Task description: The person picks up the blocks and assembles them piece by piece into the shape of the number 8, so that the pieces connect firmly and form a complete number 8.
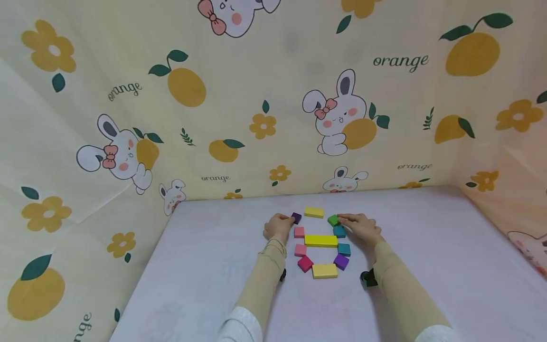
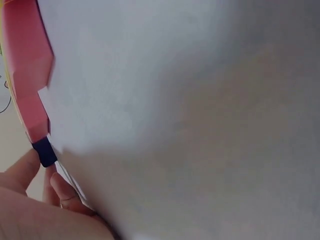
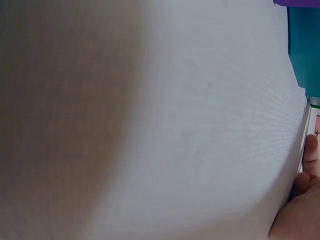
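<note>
A small dark purple block [image 1: 296, 218] is pinched between the fingertips of my left hand [image 1: 278, 226], at the upper left of a pattern of coloured blocks. In the left wrist view the same block shows dark blue, close to two pink blocks. My right hand [image 1: 362, 227] reaches in from the right with its fingertips at a green block [image 1: 334, 220], pinching its right side. Just below that lies a teal block [image 1: 339, 232]. A short yellow block [image 1: 314, 212] lies between the two hands, at the far end of the pattern.
A long yellow block [image 1: 320, 241] crosses the middle, flanked by pink blocks [image 1: 300, 250] and a second teal block [image 1: 344, 250]. Nearer lie a red block [image 1: 305, 263], a purple block [image 1: 341, 261] and another yellow block [image 1: 325, 271]. Patterned cloth [image 1: 239, 118] rises behind the white table [image 1: 205, 266].
</note>
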Demonstrator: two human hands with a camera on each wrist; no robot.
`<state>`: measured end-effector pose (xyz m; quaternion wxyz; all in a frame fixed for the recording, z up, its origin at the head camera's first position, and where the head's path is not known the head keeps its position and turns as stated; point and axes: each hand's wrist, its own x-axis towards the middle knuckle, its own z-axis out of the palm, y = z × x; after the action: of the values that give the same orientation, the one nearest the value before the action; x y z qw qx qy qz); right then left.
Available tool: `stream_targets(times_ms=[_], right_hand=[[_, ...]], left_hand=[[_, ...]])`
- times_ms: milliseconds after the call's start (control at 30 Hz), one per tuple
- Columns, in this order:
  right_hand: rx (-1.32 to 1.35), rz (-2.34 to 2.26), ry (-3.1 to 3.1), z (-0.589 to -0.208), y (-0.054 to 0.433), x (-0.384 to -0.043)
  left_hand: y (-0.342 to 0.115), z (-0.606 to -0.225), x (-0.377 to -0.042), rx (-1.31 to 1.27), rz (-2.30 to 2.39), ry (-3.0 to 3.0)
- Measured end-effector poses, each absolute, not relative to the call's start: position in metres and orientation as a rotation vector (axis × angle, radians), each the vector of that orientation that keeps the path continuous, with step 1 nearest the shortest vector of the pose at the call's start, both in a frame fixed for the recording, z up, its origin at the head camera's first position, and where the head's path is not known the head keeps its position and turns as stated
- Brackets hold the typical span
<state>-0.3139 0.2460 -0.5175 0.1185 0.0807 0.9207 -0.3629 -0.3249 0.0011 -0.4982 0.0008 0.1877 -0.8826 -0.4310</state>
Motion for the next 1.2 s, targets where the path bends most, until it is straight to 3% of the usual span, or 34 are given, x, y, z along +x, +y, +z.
stream_targets(times_ms=[1200], right_hand=[[0.289, -1.101, 2.668, -0.5162, 0.2440, -0.3168]], left_hand=[[-0.0046, -0.4998, -0.3234, 0.406, -1.376, -2.877]])
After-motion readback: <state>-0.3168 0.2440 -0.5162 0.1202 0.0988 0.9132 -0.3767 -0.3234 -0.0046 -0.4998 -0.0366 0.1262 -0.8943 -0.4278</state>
